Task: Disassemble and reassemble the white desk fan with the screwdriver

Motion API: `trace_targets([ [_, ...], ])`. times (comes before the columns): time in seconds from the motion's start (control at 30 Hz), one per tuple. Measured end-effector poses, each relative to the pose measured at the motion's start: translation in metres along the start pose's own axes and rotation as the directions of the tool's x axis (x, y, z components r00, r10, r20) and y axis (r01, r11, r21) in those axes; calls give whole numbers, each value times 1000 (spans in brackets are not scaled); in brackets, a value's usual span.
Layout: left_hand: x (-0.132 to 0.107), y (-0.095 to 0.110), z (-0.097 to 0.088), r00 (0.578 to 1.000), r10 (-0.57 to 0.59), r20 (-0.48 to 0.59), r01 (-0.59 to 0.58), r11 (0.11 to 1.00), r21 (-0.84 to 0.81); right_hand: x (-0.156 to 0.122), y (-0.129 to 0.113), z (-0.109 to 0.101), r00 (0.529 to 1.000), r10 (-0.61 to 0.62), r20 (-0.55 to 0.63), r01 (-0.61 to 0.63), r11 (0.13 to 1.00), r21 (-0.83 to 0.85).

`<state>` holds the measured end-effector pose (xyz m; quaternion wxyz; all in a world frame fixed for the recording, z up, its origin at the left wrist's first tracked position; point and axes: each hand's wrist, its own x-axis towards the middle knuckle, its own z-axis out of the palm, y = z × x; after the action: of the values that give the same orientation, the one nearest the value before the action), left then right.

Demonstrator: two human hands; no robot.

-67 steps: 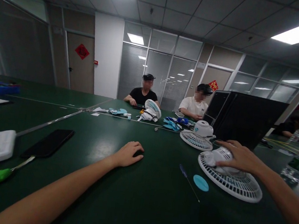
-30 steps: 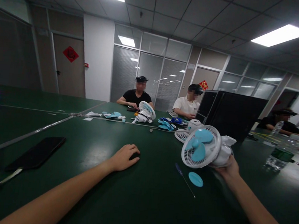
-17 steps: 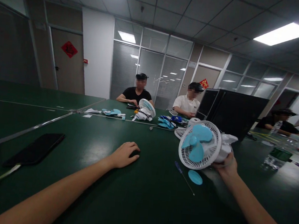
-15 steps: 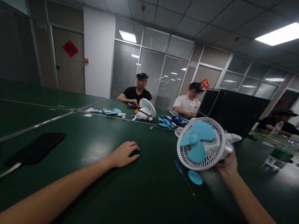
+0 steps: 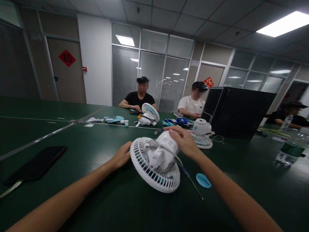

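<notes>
My right hand (image 5: 183,139) grips the rounded white base of a small electric fan (image 5: 155,160). The fan is tilted with its rear grille up and its blades turned towards the table, its cord looped about the body. At the grille's left edge is my left hand (image 5: 123,155); its fingers are mostly hidden behind the rim, so I cannot tell whether they hold it. Just right of the fan lies a screwdriver (image 5: 193,181) with a dark handle and long thin shaft. Beside that is a light-blue oval piece (image 5: 203,180).
Another white fan (image 5: 202,133) rests face down before a large black case (image 5: 242,111). Blue fan parts (image 5: 114,119) and a third fan (image 5: 148,114) lie farther back, near two seated people. A water bottle (image 5: 290,149) stands right; a black phone-like slab (image 5: 37,163) lies left.
My right hand has brought the fan leftwards and turned it from facing me to face down. My left hand is now partly behind its rim. The second fan has come into view.
</notes>
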<state>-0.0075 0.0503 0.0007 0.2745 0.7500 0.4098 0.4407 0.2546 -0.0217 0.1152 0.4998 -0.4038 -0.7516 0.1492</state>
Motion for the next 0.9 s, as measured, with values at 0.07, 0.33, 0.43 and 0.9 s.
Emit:
trace_targets([
  [0.07, 9, -3, -11, 994, -47, -96, 44, 999, -30, 1, -8, 14, 972, -109, 210, 153, 966, -208],
  [0.33, 18, 35, -24, 980, -23, -199, 3, 995, -100, 3, -13, 13, 907, -66, 415, 230, 904, -360],
  [0.43, 4, 68, -9, 996, 89, -11, -89, 986, -140, -4, -7, -18, 963, -13, 269, 129, 899, -419],
  [0.9, -28, 95, 28, 980, 33, 195, 4, 982, -187, -129, 25, -52, 781, 517, 351, -77, 638, -767],
])
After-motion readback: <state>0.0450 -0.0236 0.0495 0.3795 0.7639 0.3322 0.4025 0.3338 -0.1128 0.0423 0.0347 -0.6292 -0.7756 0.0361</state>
